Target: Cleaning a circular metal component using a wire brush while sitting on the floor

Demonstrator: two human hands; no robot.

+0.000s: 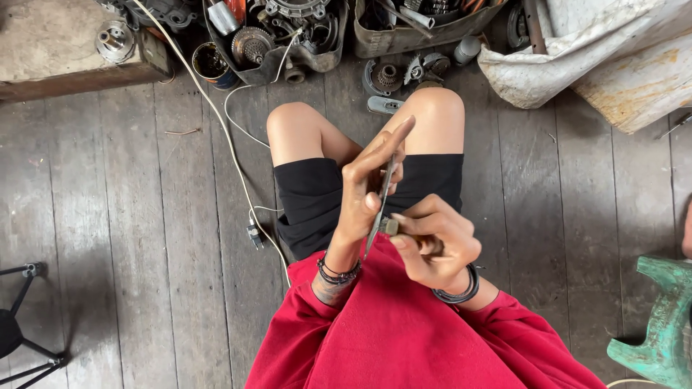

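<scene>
My left hand [366, 189] grips a slim metal tool [379, 205] that looks like thin pliers or tweezers, its index finger stretched along it. The tool slants down across my lap. My right hand [432, 243] pinches a small metal part [390, 226] against the tool's shaft. Both hands meet above my black shorts [311, 200], close together and touching the tool. Dark bracelets circle both wrists. My red sleeves fill the lower part of the view.
Bins of greasy engine parts and gears [277, 32] line the far edge of the plank floor. A white cable [229, 137] runs past my left knee. A white sack [577, 50] lies at upper right, a green stool [659, 324] at lower right, a black stand [21, 324] at lower left.
</scene>
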